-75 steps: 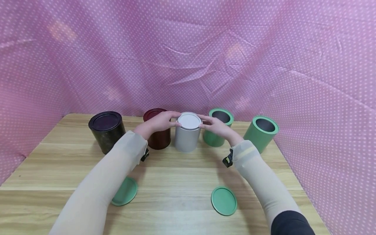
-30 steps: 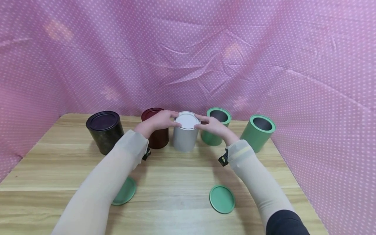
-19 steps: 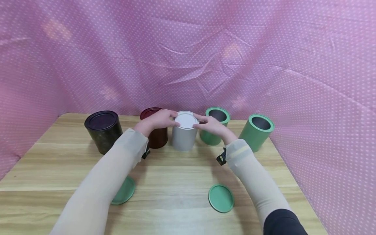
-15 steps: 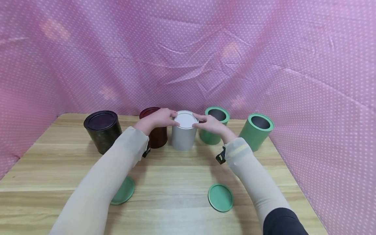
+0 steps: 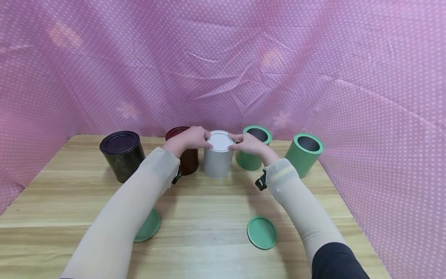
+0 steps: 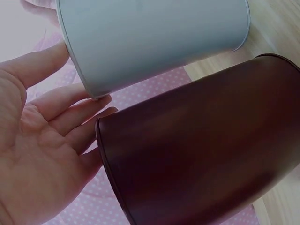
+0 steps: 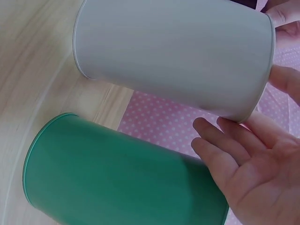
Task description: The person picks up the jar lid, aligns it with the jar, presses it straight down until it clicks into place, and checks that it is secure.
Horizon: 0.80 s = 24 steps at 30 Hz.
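A white can [image 5: 217, 162] with its white lid [image 5: 220, 141] on stands upright at the back centre of the table in the head view. My left hand [image 5: 192, 138] grips the can's top rim from the left, thumb at the near side and fingers farther back. From the right, my right hand [image 5: 252, 146] holds the same rim with thumb and fingers. In the left wrist view a dark red can [image 6: 201, 150] stands close beside my left fingers. A green can [image 7: 117, 173] lies just below my right fingers in the right wrist view. No gap shows under the lid.
A black lidded can [image 5: 123, 159] stands at the left. Another open green can [image 5: 304, 157] is at the far right. Two green lids lie on the wooden table [image 5: 209, 209]: one lid [image 5: 262, 233] at right, another lid [image 5: 148, 226] partly behind my left forearm. Pink dotted cloth [image 5: 223, 66] hangs behind.
Both hands stay at the white can's rim; my left wrist rises slightly and its fingers bend a little more. The whole view shifts slightly. The cans and green lids stay in place.
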Tool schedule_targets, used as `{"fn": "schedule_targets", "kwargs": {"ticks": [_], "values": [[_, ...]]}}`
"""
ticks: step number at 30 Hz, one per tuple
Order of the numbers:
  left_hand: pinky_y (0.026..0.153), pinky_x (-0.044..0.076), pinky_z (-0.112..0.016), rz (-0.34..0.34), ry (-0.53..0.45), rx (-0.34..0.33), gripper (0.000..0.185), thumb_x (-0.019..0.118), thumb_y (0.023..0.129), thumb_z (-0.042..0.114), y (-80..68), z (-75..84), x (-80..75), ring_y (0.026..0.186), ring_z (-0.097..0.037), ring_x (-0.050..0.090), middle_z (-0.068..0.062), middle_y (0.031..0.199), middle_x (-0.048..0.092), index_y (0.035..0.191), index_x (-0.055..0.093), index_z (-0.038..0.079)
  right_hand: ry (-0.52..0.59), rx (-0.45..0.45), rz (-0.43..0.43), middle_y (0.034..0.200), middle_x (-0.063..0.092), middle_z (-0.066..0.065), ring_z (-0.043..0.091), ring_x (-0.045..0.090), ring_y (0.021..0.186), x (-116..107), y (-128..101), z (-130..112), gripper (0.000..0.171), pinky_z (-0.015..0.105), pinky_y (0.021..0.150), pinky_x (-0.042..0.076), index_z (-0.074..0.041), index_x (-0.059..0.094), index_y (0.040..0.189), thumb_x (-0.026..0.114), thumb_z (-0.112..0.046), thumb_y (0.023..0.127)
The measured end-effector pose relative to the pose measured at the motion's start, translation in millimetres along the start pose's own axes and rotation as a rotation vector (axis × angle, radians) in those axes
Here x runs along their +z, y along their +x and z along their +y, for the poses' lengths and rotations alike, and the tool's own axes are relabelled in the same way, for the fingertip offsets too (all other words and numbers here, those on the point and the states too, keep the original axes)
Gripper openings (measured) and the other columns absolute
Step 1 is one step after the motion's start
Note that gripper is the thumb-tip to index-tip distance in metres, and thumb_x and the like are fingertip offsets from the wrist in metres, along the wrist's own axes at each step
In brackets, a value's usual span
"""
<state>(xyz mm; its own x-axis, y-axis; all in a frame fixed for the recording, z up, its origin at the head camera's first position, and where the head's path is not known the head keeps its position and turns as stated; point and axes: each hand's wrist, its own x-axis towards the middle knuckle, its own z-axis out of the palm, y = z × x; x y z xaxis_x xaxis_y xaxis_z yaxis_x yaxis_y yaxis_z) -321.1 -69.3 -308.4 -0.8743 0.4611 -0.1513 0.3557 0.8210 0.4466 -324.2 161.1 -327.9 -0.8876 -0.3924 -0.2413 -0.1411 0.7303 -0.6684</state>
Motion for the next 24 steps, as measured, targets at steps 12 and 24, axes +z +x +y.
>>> {"fn": "schedule_targets", "kwargs": {"ticks": [12, 24], "values": [[0.081, 0.047, -0.034, -0.004, -0.021, -0.010, 0.022, 0.066, 0.091, 0.024, -4.4, 4.2, 0.0, 0.083, -0.019, 0.051, -0.006, 0.088, 0.058, 0.100, 0.063, 0.004, -0.028, -0.023, -0.014, 0.152, 0.040, 0.014, 0.033, 0.039, 0.139, -1.5, -3.8, -5.0, 0.066, 0.054, 0.114, 0.030, -0.024, 0.035, 0.151, 0.062, -0.039, 0.092], [0.119, 0.024, -0.050, 0.056, -0.049, 0.014, 0.066, 0.066, 0.092, 0.028, -9.9, 6.4, 7.2, 0.143, -0.036, 0.031, -0.019, 0.150, 0.042, 0.146, 0.039, 0.001, -0.001, -0.132, 0.042, 0.155, 0.035, 0.015, 0.035, 0.041, 0.137, 8.9, -12.8, 0.3, 0.071, 0.047, 0.113, 0.035, -0.014, 0.028, 0.153, 0.060, -0.039, 0.095]]}}
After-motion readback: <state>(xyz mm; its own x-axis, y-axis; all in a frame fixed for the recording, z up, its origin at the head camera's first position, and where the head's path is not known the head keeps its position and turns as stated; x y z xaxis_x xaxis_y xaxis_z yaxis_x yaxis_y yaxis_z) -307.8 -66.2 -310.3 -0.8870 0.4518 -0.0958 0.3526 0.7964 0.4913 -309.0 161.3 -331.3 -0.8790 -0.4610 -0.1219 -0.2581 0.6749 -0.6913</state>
